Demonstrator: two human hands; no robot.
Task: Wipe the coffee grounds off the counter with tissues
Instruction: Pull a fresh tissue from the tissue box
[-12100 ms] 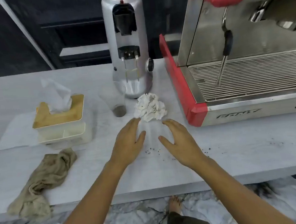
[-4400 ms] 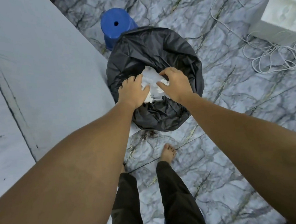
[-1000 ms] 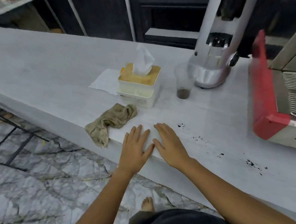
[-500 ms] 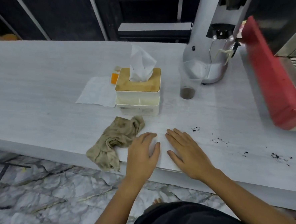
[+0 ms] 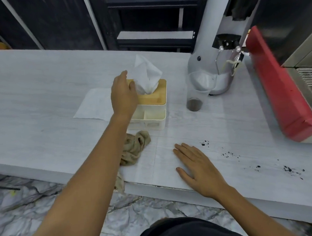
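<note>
Pale grey stone-look tabletop (image 5: 31, 89) runs across my view, and I read it from the left. At about ten o'clock a flat white paper sheet (image 5: 94, 105) lies beside the tissue box (image 5: 151, 107). My left hand (image 5: 123, 94) reaches to the tissue (image 5: 146, 74) standing out of the box's wooden lid; the fingers touch its left edge, but I cannot tell whether they have pinched it yet. I judge the aim is a fresh sheet for wiping. Below the box, a crumpled beige cloth (image 5: 135, 148) sits near the front edge, partly under my forearm. At six o'clock my right hand (image 5: 196, 162) lies flat, fingers straight and spread, pressing a thin white sheet (image 5: 160, 165) to the tabletop, probably so it stays put. At twelve o'clock stand the silver grinder (image 5: 212, 59) and a clear cup (image 5: 194, 99) with dark contents. The coffee grounds (image 5: 228, 154) scatter from four o'clock rightward, unwiped, in front of the red espresso machine (image 5: 277, 92).
</note>
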